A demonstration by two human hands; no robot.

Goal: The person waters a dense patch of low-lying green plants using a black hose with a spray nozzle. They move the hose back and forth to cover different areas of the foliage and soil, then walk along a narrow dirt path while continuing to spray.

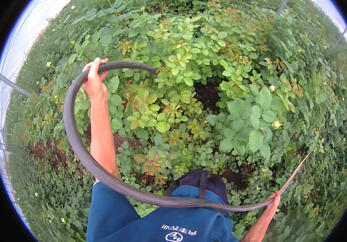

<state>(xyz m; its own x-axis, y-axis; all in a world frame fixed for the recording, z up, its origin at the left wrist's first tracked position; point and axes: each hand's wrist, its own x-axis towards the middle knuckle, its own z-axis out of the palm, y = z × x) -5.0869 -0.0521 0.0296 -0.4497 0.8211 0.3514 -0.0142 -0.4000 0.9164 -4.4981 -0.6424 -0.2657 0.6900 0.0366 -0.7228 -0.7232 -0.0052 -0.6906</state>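
Note:
A thick dark rubber hose [79,145] arcs up from my right side, across the front of my blue shirt and around to the left. My left hand [95,77], on a raised outstretched arm, grips it near the top of the curve. Past that hand the hose runs right and disappears among rose leaves. Low on the right, my right hand [272,201] is closed around the hose near its end. A thin, tapering orange-brown streak [294,174] extends up and right from there; I cannot tell whether it is a rod or a liquid jet.
Dense rose bushes [167,103] surround me, some with reddish young shoots. A pale bud [276,124] stands on the right. Dark soil [208,93] shows through gaps. Greenhouse film [19,54] and a metal pipe [14,84] are at the left edge.

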